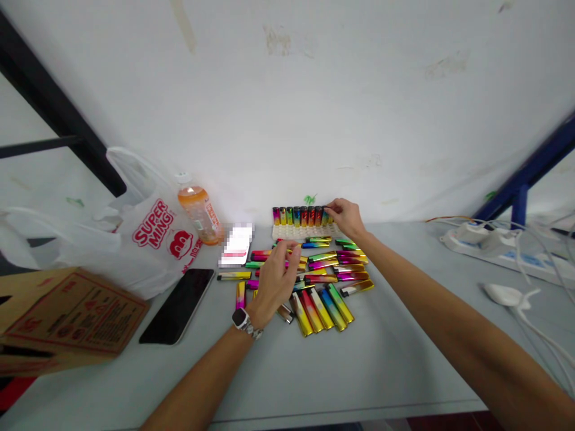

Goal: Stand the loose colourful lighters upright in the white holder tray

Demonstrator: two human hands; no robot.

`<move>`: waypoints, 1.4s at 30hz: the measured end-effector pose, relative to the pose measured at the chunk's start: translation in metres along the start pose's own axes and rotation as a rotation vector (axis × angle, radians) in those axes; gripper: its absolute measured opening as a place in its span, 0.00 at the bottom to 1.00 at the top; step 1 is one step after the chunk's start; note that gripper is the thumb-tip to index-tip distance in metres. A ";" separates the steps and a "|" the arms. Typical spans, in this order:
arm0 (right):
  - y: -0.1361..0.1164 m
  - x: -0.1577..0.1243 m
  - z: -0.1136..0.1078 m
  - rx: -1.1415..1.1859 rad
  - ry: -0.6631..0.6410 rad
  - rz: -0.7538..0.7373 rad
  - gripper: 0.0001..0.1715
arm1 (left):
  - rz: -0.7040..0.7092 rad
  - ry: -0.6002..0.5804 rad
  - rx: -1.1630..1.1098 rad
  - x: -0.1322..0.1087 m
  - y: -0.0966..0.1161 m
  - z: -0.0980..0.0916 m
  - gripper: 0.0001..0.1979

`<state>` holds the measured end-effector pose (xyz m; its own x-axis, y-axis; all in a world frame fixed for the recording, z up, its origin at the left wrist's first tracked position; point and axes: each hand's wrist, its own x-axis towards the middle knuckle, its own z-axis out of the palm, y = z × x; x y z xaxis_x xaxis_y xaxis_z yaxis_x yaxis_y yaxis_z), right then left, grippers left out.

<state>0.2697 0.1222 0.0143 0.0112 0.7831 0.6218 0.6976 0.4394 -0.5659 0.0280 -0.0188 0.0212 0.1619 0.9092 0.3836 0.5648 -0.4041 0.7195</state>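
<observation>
Several shiny multicoloured lighters lie scattered on the grey table. Behind them a white slotted tray holds a row of upright lighters along its back. My right hand reaches to the right end of that row, fingers pinched on the last upright lighter. My left hand, with a watch on the wrist, hovers over the loose pile, its fingers curled down onto a lighter there.
A black phone lies left of the pile, a cardboard box further left. A white plastic bag and an orange drink bottle stand at the back left. A power strip and cables lie right.
</observation>
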 end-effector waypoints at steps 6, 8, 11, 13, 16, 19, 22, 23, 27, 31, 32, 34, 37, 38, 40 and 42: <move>0.004 0.009 -0.013 -0.006 -0.097 -0.077 0.07 | 0.020 -0.005 -0.007 0.001 0.001 -0.001 0.19; 0.007 0.011 -0.017 0.002 -0.129 -0.100 0.08 | 0.028 -0.007 -0.007 0.001 0.000 -0.001 0.20; 0.010 0.014 -0.023 0.007 -0.181 -0.134 0.09 | 0.034 -0.013 -0.010 0.001 -0.001 0.000 0.21; 0.012 0.015 -0.026 0.001 -0.218 -0.153 0.10 | 0.044 -0.018 -0.006 0.001 -0.001 0.000 0.21; 0.012 0.019 -0.030 -0.003 -0.265 -0.180 0.11 | 0.069 -0.015 -0.001 0.002 -0.002 0.001 0.21; 0.011 0.023 -0.033 -0.023 -0.311 -0.207 0.12 | 0.097 0.001 -0.007 0.003 -0.003 0.002 0.21; 0.008 0.025 -0.032 -0.066 -0.348 -0.217 0.14 | 0.106 0.001 -0.011 0.004 -0.003 0.002 0.22; 0.007 0.025 -0.031 -0.083 -0.351 -0.218 0.15 | 0.105 -0.003 -0.012 0.004 -0.003 0.002 0.21; 0.004 0.017 -0.021 -0.147 -0.302 -0.217 0.19 | 0.103 -0.008 -0.017 0.003 -0.001 0.001 0.22; 0.003 0.000 -0.013 -0.207 -0.224 -0.157 0.21 | 0.104 -0.010 -0.013 0.002 0.000 0.000 0.22; 0.001 -0.004 -0.012 -0.224 -0.222 -0.140 0.22 | 0.104 -0.011 -0.012 0.002 0.000 0.000 0.21; -0.005 -0.014 -0.012 -0.256 -0.226 -0.125 0.26 | 0.104 -0.010 -0.008 0.002 -0.001 0.000 0.21; -0.022 -0.030 -0.013 -0.276 -0.260 -0.163 0.27 | 0.105 -0.009 -0.004 0.002 -0.001 0.001 0.22; -0.029 -0.035 -0.013 -0.275 -0.314 -0.189 0.25 | 0.106 -0.010 -0.003 0.002 -0.001 0.001 0.22; -0.043 -0.043 -0.011 -0.296 -0.473 -0.232 0.20 | 0.107 -0.014 0.003 0.002 -0.001 0.001 0.22; -0.056 -0.047 -0.008 -0.357 -0.600 -0.244 0.17 | 0.108 -0.011 0.010 0.002 -0.001 0.001 0.22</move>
<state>0.2360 0.0574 0.0204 -0.4968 0.8321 0.2466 0.8216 0.5425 -0.1754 0.0286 -0.0163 0.0207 0.2311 0.8612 0.4526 0.5517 -0.4992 0.6682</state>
